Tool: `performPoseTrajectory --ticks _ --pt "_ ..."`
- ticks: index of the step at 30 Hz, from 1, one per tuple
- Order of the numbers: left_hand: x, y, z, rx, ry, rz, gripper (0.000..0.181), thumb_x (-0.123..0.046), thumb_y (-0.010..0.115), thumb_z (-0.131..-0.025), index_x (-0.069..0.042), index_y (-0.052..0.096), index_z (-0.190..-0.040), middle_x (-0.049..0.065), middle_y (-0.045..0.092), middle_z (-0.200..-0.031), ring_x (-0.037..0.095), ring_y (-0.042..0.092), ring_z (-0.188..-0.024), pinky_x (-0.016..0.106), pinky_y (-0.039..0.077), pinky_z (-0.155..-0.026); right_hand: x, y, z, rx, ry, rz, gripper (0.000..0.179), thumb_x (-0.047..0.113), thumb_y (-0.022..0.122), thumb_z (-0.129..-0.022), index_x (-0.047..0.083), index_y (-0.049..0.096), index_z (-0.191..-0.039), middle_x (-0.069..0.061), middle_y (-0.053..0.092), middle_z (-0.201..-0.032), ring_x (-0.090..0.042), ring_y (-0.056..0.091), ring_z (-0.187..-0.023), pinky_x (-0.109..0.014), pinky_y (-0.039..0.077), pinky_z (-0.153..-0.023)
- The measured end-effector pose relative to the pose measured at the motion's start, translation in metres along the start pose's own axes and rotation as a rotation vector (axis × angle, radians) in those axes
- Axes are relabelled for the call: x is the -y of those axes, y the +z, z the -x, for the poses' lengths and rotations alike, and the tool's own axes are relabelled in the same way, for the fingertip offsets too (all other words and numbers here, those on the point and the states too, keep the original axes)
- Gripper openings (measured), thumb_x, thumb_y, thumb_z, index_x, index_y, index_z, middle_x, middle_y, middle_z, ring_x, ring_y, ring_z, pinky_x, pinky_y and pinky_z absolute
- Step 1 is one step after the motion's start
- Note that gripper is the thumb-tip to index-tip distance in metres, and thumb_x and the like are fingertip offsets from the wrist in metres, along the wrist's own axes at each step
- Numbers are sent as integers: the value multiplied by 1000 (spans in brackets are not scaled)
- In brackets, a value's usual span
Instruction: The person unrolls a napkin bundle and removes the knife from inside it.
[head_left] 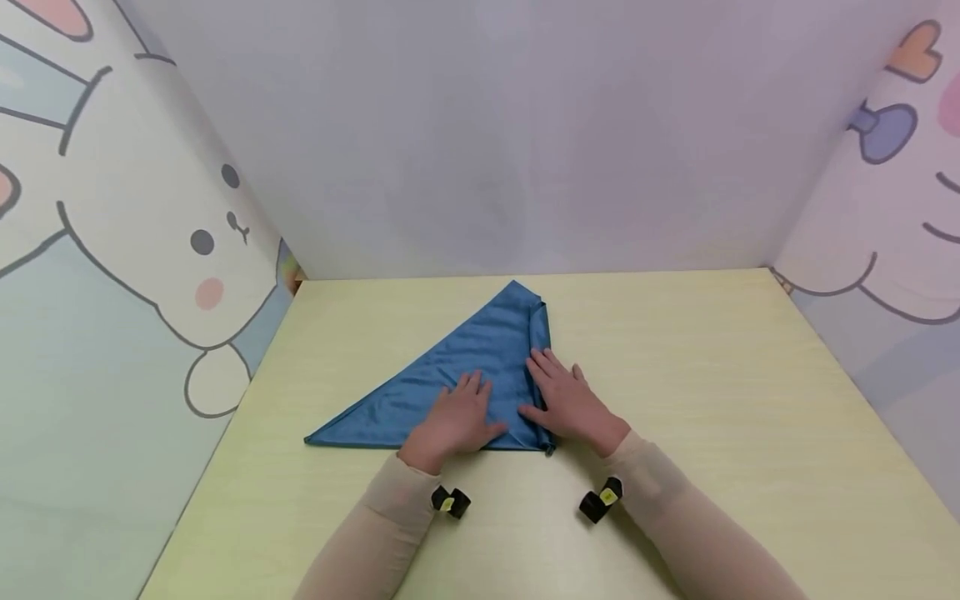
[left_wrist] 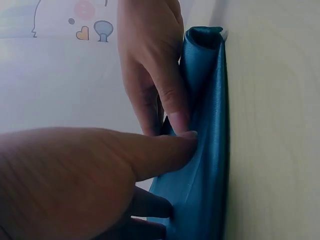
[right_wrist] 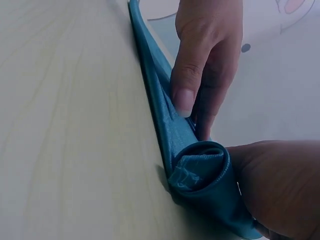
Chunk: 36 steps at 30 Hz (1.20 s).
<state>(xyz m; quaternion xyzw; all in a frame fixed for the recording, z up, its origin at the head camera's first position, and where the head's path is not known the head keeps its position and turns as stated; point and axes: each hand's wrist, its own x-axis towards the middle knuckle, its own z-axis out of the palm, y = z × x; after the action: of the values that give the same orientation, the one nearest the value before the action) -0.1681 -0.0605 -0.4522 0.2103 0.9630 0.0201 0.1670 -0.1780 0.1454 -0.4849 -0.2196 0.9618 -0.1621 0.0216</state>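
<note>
A shiny blue cloth point(head_left: 442, 362) lies folded in a triangle, its long point to the left. Along its right side the fabric is wound into a narrow roll point(head_left: 539, 327), whose spiral end point(right_wrist: 202, 167) shows in the right wrist view. My left hand point(head_left: 456, 421) rests on the flat part of the cloth, fingers extended and thumb toward the roll. With fingers stretched over the roll, my right hand point(head_left: 572, 404) presses from the right, its thumb near the cloth's front edge. In the left wrist view the two thumbs come close together over the fabric.
The pale wooden table point(head_left: 720, 383) extends on both sides of the cloth. A plain light wall point(head_left: 525, 150) stands behind it, and panels with cartoon animals point(head_left: 142, 208) flank it left and right. A small black camera is strapped at each wrist.
</note>
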Motion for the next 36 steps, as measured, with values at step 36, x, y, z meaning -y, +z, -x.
performPoseTrajectory --ticks 36 --pt "-2 5 -3 -29 5 -50 85 -60 54 -91 -5 29 -151 17 19 -158 34 17 -144 59 24 -108 -3 4 -2 3 55 66 77 45 60 -92 2 32 -150 -14 24 -157 -31 17 -145 -69 19 -104"
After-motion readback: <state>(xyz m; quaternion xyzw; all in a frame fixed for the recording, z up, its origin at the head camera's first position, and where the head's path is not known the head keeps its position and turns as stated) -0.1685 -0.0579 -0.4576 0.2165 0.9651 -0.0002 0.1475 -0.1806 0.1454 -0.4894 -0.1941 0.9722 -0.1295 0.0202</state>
